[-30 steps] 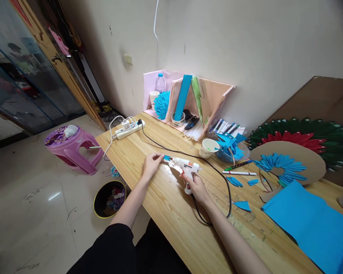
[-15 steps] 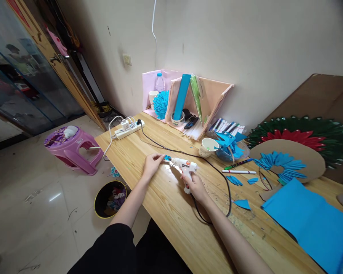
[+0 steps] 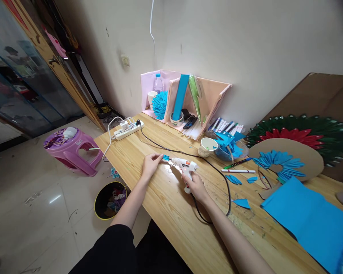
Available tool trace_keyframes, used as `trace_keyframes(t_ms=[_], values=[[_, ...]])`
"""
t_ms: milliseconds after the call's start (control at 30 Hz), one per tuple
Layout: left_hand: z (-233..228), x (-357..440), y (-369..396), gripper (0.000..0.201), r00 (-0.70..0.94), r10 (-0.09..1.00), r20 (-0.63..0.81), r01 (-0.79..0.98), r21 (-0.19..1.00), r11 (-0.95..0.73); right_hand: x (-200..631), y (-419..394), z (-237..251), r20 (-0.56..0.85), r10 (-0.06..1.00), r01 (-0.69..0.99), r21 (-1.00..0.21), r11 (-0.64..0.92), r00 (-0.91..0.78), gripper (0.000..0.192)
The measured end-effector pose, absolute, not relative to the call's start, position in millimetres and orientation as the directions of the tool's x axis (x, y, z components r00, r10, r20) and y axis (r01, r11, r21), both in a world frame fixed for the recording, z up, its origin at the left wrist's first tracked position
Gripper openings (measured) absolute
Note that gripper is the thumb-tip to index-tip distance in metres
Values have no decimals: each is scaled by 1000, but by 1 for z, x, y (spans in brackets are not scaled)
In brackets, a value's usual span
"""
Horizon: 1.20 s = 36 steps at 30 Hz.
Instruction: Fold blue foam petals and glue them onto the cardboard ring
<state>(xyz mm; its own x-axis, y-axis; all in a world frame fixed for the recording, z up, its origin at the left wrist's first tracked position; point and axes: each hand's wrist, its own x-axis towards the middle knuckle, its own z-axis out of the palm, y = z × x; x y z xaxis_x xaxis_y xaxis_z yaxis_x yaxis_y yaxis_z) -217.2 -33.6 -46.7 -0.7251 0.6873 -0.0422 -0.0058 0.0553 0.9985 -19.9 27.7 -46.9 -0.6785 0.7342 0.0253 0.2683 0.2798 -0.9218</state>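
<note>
Glue gun (image 3: 185, 165) in right hand (image 3: 194, 185), nozzle at blue paper piece (image 3: 166, 157) (left hand (image 3: 150, 164) pinching it), near table edge (image 3: 122, 167).

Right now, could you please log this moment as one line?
left hand: pinches blue paper piece | right hand: grips glue gun, nozzle at piece | surface: wooden table

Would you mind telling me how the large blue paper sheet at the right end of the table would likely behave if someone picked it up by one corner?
The blue sheet looks thin and lies flat on the table, so it would probably droop. It seems light, likely sliding easily if pushed. A faint crease suggests it folds readily.
</note>
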Motion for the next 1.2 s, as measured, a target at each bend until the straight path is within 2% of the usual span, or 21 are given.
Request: trace_keyframes(t_ms=[267,533,800,1200], values=[[-49,-215,-32,25,-688,725,-30,20,998,60,-18,28,-46,18,689,236,-933,273,-725,32],[-43,-215,-34,25,-712,702,-24,38,997,72,-19,28,-46,17,725,271,-921,279,-689,32],[-48,-219,-34,26,-708,707,-5,68,995,74,-18,26,-44,-12,712,207,-960,188,-702,37],[-44,-213,-34,28,-683,730,4,80,994,69,-20,28,-47,59,719,256,-912,321,-692,33]])
